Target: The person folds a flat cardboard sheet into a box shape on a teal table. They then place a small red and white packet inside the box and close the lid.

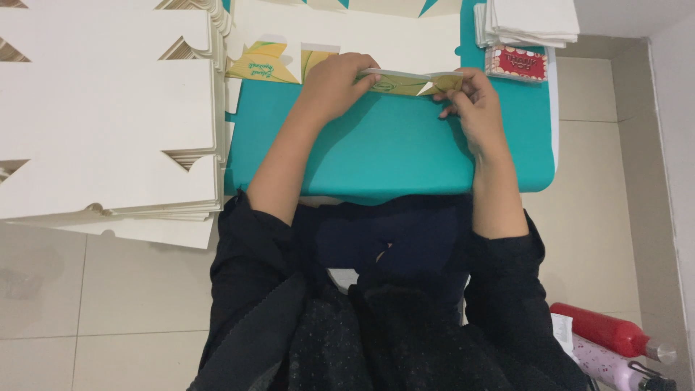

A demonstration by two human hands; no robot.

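- One flat yellow-green carton blank (405,81) lies at the far edge of the teal worktop (391,156).
- Left hand (334,85) presses its left end; right hand (470,98) pinches its right end.
- Two white stacks: blanks (108,108) left, sheets (532,20) far right.
- Near half of the worktop lies bare.

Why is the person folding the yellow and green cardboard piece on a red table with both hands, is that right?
Nearly right. The head view shows the table is teal, not red. Both the left hand and the right hand do hold the yellow and green cardboard piece.
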